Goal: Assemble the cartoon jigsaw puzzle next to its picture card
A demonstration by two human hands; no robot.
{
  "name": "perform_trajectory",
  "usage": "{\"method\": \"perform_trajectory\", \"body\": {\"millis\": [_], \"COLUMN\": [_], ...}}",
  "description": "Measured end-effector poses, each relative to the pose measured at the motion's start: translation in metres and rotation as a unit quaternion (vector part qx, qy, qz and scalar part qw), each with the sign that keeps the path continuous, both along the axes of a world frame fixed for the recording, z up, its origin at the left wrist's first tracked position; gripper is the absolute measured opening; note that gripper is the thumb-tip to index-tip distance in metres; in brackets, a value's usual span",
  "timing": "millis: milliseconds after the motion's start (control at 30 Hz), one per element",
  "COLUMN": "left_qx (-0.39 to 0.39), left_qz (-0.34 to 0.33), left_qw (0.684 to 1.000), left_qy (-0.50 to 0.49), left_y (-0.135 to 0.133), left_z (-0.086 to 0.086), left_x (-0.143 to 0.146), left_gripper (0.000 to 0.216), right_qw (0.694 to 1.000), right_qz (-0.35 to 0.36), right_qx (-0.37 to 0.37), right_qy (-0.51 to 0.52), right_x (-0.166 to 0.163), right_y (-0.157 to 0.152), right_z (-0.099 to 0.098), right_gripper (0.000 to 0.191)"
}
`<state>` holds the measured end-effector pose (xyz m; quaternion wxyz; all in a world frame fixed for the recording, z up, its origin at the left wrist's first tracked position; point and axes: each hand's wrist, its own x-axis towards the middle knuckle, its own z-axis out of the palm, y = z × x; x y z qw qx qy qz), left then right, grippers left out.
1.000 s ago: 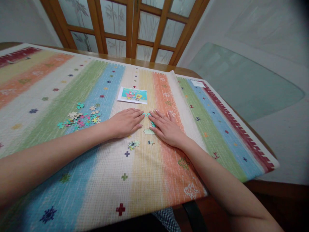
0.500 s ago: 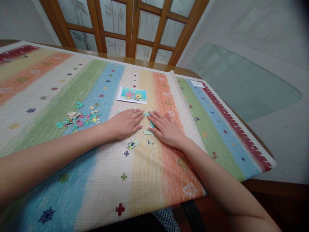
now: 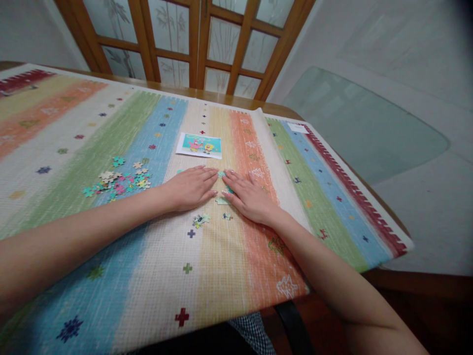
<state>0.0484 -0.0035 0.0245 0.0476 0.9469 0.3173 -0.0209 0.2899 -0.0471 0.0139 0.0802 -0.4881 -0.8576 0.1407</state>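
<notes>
Close to us on the striped mat [image 3: 148, 276] lie two small loose bits [image 3: 200, 220]. Past them our left hand [image 3: 190, 187] and right hand [image 3: 249, 199] lie flat, fingers together, tips pressing the teal puzzle pieces [image 3: 222, 200] between them. These seem thin, light and slippy, so we pinch them best by the edges. Farther off sit a pile of pieces [image 3: 118, 182] and a picture card [image 3: 199, 145]. Our hands have hardly moved since before.
</notes>
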Motion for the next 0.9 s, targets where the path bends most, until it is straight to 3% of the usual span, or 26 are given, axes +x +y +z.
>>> {"method": "perform_trajectory", "body": {"millis": [233, 400, 600, 767, 900], "left_qx": [-0.045, -0.043, -0.012, 0.026, 0.010], "left_qz": [-0.005, 0.039, 0.074, 0.089, 0.091], "left_qw": [0.996, 0.986, 0.988, 0.985, 0.984], "left_qy": [-0.076, -0.157, -0.134, -0.149, -0.155], "left_y": [0.020, 0.039, 0.044, 0.041, 0.040], "left_z": [0.001, 0.003, 0.002, 0.000, -0.001], "left_x": [-0.004, -0.017, -0.020, -0.011, -0.014], "left_gripper": [0.051, 0.048, 0.034, 0.029, 0.027], "right_qw": [0.994, 0.977, 0.984, 0.992, 0.993], "right_qz": [-0.025, -0.044, -0.095, -0.071, -0.057], "right_qx": [0.025, 0.078, 0.096, 0.042, 0.023], "right_qy": [0.105, 0.193, 0.117, 0.101, 0.104], "right_x": [0.002, 0.009, 0.010, 0.004, 0.007], "right_y": [0.019, 0.031, 0.046, 0.062, 0.069], "right_z": [-0.009, -0.019, -0.008, 0.002, 0.001], "right_gripper": [0.041, 0.038, 0.021, 0.016, 0.013]}}
